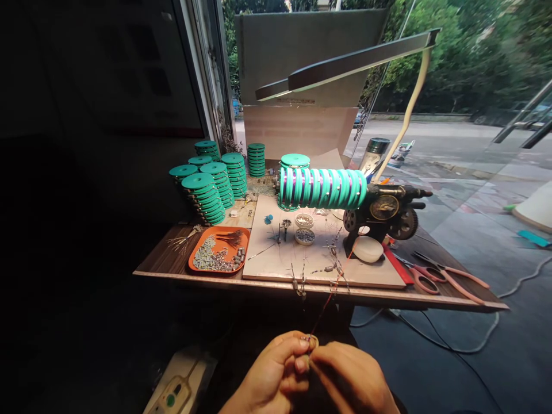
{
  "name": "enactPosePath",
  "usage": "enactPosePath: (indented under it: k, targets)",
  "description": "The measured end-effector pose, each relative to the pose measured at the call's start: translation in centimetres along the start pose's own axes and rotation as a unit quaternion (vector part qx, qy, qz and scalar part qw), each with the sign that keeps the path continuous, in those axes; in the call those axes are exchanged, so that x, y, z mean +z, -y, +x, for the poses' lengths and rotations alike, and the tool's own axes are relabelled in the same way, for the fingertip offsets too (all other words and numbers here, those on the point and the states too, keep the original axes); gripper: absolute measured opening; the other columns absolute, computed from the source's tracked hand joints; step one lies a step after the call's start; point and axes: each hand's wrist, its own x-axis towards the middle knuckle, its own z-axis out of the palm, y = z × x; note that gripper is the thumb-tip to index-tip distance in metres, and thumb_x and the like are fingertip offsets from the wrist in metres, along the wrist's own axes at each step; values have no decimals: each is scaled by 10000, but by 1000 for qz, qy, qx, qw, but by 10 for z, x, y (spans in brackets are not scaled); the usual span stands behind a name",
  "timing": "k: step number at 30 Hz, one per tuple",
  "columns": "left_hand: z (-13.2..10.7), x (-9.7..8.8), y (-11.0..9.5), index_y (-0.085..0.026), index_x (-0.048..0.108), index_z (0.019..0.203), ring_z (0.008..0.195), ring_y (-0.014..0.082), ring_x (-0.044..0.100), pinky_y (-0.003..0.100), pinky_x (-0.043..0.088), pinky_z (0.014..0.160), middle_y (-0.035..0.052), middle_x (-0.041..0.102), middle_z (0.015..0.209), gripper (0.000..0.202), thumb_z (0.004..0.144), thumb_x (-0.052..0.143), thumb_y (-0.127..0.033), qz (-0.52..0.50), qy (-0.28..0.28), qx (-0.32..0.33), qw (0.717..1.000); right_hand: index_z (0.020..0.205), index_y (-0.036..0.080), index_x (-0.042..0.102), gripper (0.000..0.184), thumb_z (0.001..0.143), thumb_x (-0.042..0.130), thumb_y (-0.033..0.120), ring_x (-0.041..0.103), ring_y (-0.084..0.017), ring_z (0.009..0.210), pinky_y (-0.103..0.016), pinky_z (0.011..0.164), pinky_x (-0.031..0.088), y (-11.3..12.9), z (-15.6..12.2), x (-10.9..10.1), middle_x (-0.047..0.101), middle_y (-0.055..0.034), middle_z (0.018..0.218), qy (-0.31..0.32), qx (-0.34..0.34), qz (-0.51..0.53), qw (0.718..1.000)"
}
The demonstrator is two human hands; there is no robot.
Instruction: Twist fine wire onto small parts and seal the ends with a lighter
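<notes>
In front of the table's edge, my left hand [276, 365] pinches a thin dark red line [323, 311] between thumb and forefinger. The line runs up from those fingertips to a cluster of small weights and wires [334, 259] at the board's front. Close against it is my right hand [356, 371], its fingers pressed together at the line just below the left thumb. The exact point of its grip is partly hidden. Behind the hands, a hand-cranked winder [383, 210] carries a row of green foam spools [323, 188] wound with purple line.
Stacks of green spools [202, 198] stand at the left. An orange tray [192, 265] holds small metal parts. Two small round dishes [305, 237] sit on the pale board [271, 270]. Scissors [425, 279] and pliers [461, 279] lie at right, under a lamp [357, 62].
</notes>
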Motion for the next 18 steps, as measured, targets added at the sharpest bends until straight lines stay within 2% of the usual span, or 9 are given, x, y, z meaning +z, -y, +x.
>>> enactPosePath:
  k: [5,9,12,18]
  targets:
    - [0,-3,2,-57,638,625,358,-15,323,67,146,304,-50,438,443,153,518,731,-114,14,4,6,1000,858,199,552,128,868,426,178,561,-116,484,-202,491,436,1,-3,-1,618,-11,608,-8,30,50,998]
    - [0,-1,1,-79,634,625,361,-23,327,81,107,304,-16,533,545,145,533,736,-124,47,-14,48,998,808,204,588,110,852,488,196,590,-112,540,-170,526,454,3,4,-11,628,1,645,-17,162,109,981]
    - [-2,3,0,-94,618,610,374,-19,362,99,78,305,2,572,632,147,524,732,-128,92,-41,76,992,720,194,594,167,849,510,259,581,-121,543,-168,524,454,1,13,-21,612,6,621,-25,246,106,963]
    - [-2,5,1,-97,607,609,378,-16,376,119,67,319,1,568,653,151,521,719,-147,129,-43,97,986,678,185,578,226,848,507,317,543,-133,520,-187,496,436,-7,24,-31,566,9,578,-17,283,82,955]
